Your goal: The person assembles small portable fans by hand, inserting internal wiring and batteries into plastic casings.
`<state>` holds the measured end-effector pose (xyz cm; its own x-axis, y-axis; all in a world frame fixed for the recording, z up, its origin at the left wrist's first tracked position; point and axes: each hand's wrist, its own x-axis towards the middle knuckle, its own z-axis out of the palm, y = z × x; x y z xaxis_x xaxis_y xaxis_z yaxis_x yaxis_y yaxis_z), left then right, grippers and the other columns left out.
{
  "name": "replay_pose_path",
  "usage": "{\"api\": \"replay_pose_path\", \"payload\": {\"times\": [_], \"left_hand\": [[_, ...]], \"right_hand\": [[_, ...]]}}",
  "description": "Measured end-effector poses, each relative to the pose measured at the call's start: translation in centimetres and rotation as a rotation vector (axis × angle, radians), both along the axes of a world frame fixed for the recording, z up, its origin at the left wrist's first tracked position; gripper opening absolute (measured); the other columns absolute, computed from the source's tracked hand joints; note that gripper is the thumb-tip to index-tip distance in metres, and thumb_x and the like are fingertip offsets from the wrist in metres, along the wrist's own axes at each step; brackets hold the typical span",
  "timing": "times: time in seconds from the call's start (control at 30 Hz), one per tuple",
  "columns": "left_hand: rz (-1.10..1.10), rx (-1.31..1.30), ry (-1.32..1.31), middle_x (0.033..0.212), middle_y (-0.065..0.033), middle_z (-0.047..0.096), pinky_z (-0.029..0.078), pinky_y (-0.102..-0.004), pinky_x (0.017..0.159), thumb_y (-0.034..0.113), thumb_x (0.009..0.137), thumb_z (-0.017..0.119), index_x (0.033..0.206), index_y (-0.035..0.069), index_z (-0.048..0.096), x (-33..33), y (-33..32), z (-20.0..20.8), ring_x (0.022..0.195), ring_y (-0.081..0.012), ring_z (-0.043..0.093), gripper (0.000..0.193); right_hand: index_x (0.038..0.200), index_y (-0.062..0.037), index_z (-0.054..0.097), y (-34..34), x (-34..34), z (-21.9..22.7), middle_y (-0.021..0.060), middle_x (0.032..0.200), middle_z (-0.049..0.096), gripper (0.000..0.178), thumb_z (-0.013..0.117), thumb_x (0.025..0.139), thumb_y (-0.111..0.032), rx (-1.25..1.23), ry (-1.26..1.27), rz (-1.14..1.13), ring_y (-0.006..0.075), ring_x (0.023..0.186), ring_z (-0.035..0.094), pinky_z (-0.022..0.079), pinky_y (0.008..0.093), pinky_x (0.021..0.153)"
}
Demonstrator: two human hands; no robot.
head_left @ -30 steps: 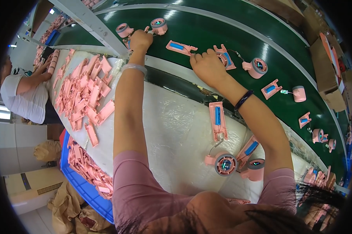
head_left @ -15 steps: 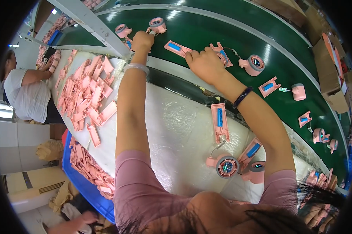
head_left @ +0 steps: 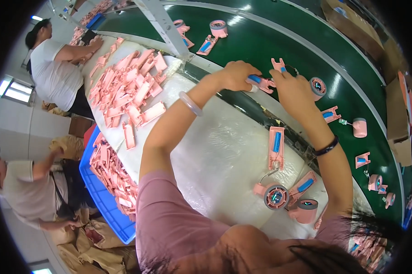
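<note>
My left hand (head_left: 237, 76) is closed around the end of a pink handle shell with a blue battery (head_left: 262, 82), at the near edge of the green conveyor belt. Close by on its right, my right hand (head_left: 293, 89) has curled fingers by that shell's far end; what they hold is hidden beneath them. Another pink forked shell (head_left: 277, 65) shows just beyond my right fingers, and a pink fan head with a grey rim (head_left: 317, 88) lies beside that hand. On the plastic-covered table below are an open handle shell (head_left: 276, 145) and its wired fan head (head_left: 275, 196).
Loose pink shells (head_left: 128, 86) are heaped on the table's left, above a blue bin (head_left: 107, 201) of more. A white metal post (head_left: 162, 29) rises at the belt. More fan assemblies (head_left: 359, 128) lie along the belt. Two people are at the left; cartons (head_left: 397, 109) stand right.
My left hand has left the far fan assembly and moved right to the battery shell. My right hand has shifted right. The view has turned, and a second person now shows at the left.
</note>
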<state>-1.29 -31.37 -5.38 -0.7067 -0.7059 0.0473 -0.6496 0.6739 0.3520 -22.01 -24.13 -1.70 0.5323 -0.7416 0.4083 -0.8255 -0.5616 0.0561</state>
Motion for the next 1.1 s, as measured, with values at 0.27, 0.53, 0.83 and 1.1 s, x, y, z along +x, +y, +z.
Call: {"api": "replay_pose_path", "payload": {"times": [0.27, 0.53, 0.83, 1.1], "left_hand": [[0.226, -0.176, 0.24, 0.095, -0.0156, 0.058, 0.049, -0.0432, 0.076, 0.019, 0.066, 0.065, 0.092, 0.003, 0.059, -3.2, 4.6, 1.3, 0.088, -0.0337, 0.06, 0.031], [0.218, 0.512, 0.904, 0.097, -0.0138, 0.06, 0.049, -0.033, 0.07, 0.033, 0.078, 0.069, 0.122, 0.001, 0.046, -6.6, 14.5, 4.2, 0.08, -0.0225, 0.062, 0.06], [0.049, 0.823, 1.082, 0.085, -0.0096, 0.062, 0.053, -0.0287, 0.057, 0.019, 0.089, 0.049, 0.101, -0.003, 0.054, -9.0, 23.9, 8.1, 0.065, -0.0149, 0.063, 0.025], [0.08, 0.903, 0.999, 0.077, -0.0108, 0.059, 0.05, -0.0293, 0.043, 0.014, 0.081, 0.053, 0.094, -0.001, 0.05, -9.3, 30.8, 10.8, 0.055, -0.015, 0.06, 0.02]], "right_hand": [[0.108, -0.0079, 0.056, 4.1, -1.3, 1.6, 0.0145, 0.09, 0.064, 0.03, 0.062, 0.08, -0.016, 0.095, -0.03, -0.078, 0.0346, 0.079, 0.062, 0.049, 0.0432, 0.067], [0.09, -0.0071, 0.058, 11.3, -4.2, 3.9, 0.0146, 0.078, 0.063, 0.009, 0.057, 0.085, -0.015, 0.109, -0.168, -0.103, 0.0347, 0.067, 0.06, 0.046, 0.0431, 0.059], [0.104, -0.0056, 0.06, 20.9, -8.4, 6.6, 0.0166, 0.088, 0.064, 0.018, 0.055, 0.086, -0.009, 0.104, -0.276, 0.012, 0.0357, 0.074, 0.059, 0.045, 0.0422, 0.065], [0.107, -0.0022, 0.059, 27.7, -9.4, 6.7, 0.0165, 0.095, 0.064, 0.021, 0.054, 0.088, -0.008, 0.091, -0.428, -0.1, 0.0335, 0.08, 0.061, 0.047, 0.0394, 0.072]]}}
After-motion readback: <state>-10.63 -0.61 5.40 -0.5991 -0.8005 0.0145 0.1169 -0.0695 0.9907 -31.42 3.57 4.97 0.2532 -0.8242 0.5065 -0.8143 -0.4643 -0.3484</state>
